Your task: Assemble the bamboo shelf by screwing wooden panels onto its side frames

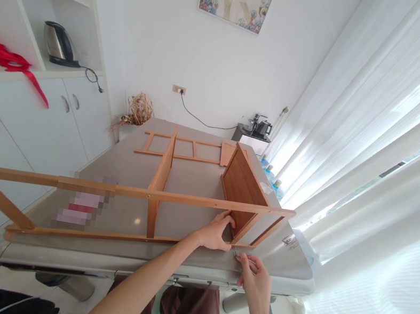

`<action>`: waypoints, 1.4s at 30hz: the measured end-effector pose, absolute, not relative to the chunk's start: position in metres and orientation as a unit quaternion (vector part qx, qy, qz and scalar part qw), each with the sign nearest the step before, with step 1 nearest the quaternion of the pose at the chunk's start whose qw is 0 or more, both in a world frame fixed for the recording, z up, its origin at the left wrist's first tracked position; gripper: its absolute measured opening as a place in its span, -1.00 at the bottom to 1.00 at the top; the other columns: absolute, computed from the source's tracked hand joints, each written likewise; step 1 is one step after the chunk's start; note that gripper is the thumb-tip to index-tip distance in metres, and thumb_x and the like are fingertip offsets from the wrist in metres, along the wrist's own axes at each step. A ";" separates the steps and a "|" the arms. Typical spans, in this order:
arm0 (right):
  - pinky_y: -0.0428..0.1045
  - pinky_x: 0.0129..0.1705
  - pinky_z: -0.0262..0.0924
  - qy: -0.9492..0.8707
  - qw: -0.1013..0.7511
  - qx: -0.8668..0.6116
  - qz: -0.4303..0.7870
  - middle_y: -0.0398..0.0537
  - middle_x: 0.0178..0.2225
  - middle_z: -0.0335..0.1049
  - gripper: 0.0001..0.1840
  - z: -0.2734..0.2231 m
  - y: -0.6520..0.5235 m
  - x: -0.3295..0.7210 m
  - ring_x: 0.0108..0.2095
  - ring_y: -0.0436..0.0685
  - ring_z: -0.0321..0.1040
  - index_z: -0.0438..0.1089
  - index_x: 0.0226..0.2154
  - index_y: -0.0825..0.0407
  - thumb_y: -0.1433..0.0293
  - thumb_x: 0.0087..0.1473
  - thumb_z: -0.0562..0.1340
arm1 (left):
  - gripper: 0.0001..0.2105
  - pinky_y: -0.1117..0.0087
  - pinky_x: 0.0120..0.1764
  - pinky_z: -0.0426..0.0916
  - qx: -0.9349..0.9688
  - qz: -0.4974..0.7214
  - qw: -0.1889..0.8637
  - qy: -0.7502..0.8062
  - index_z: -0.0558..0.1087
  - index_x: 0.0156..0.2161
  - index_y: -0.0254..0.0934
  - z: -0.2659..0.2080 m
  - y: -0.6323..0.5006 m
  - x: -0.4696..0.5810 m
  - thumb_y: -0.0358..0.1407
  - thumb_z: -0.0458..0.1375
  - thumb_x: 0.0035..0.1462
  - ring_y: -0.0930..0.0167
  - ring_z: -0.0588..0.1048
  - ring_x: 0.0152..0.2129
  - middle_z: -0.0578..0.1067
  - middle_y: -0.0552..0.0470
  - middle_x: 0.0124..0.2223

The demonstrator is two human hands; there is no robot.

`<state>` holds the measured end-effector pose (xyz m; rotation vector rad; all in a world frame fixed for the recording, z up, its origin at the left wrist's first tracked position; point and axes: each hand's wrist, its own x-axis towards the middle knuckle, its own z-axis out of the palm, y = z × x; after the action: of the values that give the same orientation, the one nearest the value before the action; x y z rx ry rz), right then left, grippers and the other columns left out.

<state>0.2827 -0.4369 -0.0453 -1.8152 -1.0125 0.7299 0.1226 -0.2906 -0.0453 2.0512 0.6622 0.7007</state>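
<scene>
A partly joined wooden shelf frame [202, 202] stands on its side along the near edge of the table, with two boards joining its slatted sides. My left hand [215, 233] is closed around the near lower corner of the right-hand wooden board [247, 188], where it meets the bottom rail [98, 237]. Just right of it, my right hand [254, 276] pinches a small thin metal piece [236, 254] close to that rail. Its exact kind is too small to tell. The frame's other board [161, 175] stands upright left of my hands.
Several screws [290, 242] lie on the grey table [182, 220] at the right. A blurred leaflet [81, 207] lies left. Water bottles [268, 171] and a curtain [362, 124] border the right side. A white cabinet [37, 121] holding a kettle [61, 44] stands left.
</scene>
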 end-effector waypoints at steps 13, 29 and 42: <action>-0.06 -0.47 0.23 -0.527 0.375 -0.752 0.131 -0.11 -0.26 0.57 -0.55 -0.049 -0.440 0.276 -0.58 0.05 0.39 0.37 -0.24 -0.08 -0.07 0.22 0.03 | -0.43 0.05 0.29 0.05 0.819 0.271 0.424 0.274 0.30 -0.06 -0.17 -0.038 -0.293 0.123 -0.29 0.39 -0.23 0.10 -0.06 0.36 0.09 -0.19 0.33; -0.08 -0.43 0.17 -0.616 0.309 -0.723 0.047 -0.15 -0.36 0.56 -0.58 -0.050 -0.435 0.282 -0.52 0.06 0.42 0.41 -0.16 -0.09 0.03 0.30 -0.02 | -0.44 0.06 0.30 0.06 0.822 0.275 0.422 0.268 0.30 -0.06 -0.17 -0.043 -0.291 0.122 -0.28 0.39 -0.20 0.11 -0.08 0.37 0.12 -0.18 0.32; -0.02 -0.57 0.25 -0.410 0.436 -0.748 0.289 0.00 -0.34 0.61 -0.48 -0.041 -0.431 0.284 -0.70 0.10 0.37 0.40 -0.32 0.00 -0.13 0.05 0.17 | -0.43 0.05 0.31 0.03 0.819 0.269 0.425 0.274 0.30 -0.05 -0.16 -0.040 -0.293 0.121 -0.29 0.39 -0.21 0.12 -0.11 0.38 0.06 -0.15 0.35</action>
<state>0.2842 -0.4315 -0.0408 -1.8606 -1.0196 0.7186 0.1213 -0.2931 -0.0395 2.0489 0.6854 0.6736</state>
